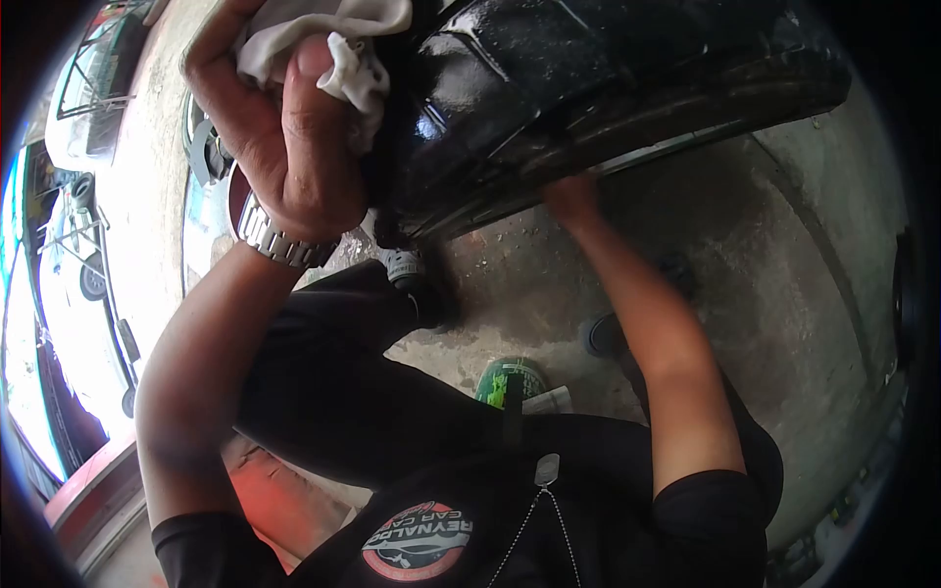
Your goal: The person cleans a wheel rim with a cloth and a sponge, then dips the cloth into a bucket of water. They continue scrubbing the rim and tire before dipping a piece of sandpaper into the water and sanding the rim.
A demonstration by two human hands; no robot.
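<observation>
A crumpled off-white cloth point(368, 83) is gripped in my left hand point(294, 137), which has its thumb pressed on it and a metal watch at the wrist. The cloth lies against the left end of a glossy black panel point(529, 73), wet-looking and with bright reflections. My right hand point(573, 201) is at the panel's lower edge, in shadow; its fingers are hidden there, so what it holds, if anything, does not show.
Below, between my legs, a green container point(510, 380) stands on the stained concrete floor point(745, 255). A red surface point(289, 505) is at the lower left. Parked vehicles point(83, 255) appear in bright light at the far left.
</observation>
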